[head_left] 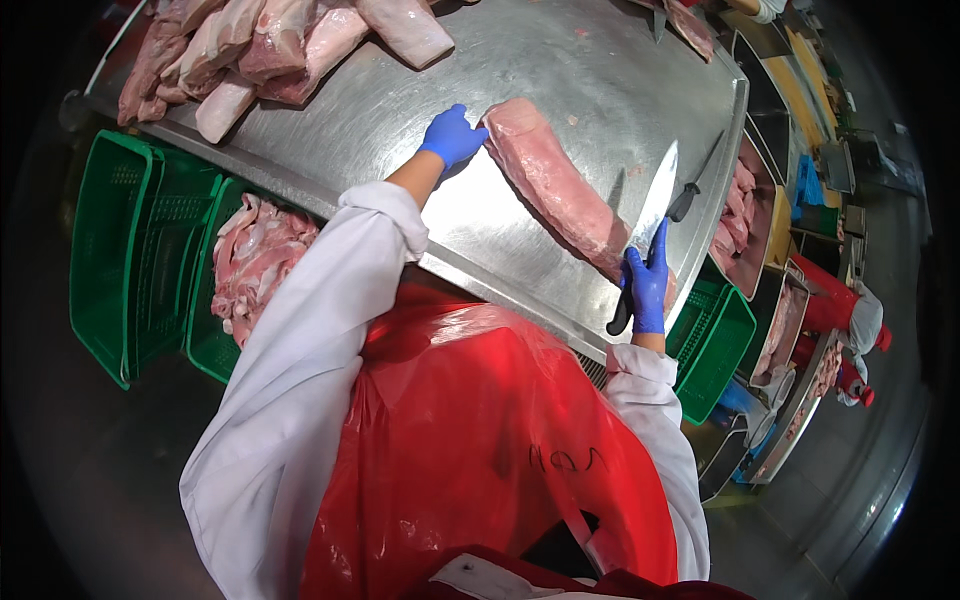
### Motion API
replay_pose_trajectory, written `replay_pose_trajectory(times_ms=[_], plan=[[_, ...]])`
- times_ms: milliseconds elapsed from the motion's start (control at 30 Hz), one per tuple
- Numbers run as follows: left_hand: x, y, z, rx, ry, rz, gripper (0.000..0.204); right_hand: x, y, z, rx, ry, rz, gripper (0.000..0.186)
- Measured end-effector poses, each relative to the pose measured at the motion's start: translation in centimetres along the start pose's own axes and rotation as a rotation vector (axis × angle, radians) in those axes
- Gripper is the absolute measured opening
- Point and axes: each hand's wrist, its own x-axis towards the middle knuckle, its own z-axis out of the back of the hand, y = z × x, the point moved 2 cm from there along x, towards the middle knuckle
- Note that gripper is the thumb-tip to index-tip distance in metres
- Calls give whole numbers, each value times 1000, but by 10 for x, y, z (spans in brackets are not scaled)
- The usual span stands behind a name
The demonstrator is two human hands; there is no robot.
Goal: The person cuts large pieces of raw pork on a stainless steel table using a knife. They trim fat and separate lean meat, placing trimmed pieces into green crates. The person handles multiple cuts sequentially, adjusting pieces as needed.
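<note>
Long cut of meat (555,185) lies slantwise on the steel table (560,60), between both hands. The gloved left hand (453,137) touches its far end with the fingers, probably to steady it; whether they pinch or merely press, I cannot tell. The right hand (648,280) wraps the knife (655,195) by its handle near the other end, blade pointing away from the red apron (470,400), likely for safety. Farther out, piled cuts (270,45) sit apart, seemingly clear of the blade; trimmings (262,250) fill a green crate (205,345) below the table's edge.
</note>
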Motion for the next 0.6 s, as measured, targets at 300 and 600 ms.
replay_pose_trajectory(times_ms=[300,600], plan=[[19,-56,-56,-971,385,200,26,-56,-50,33,122,-199,-61,86],[-36,-76,-64,-1213,378,353,34,-118,-101,60,178,-310,-143,86]])
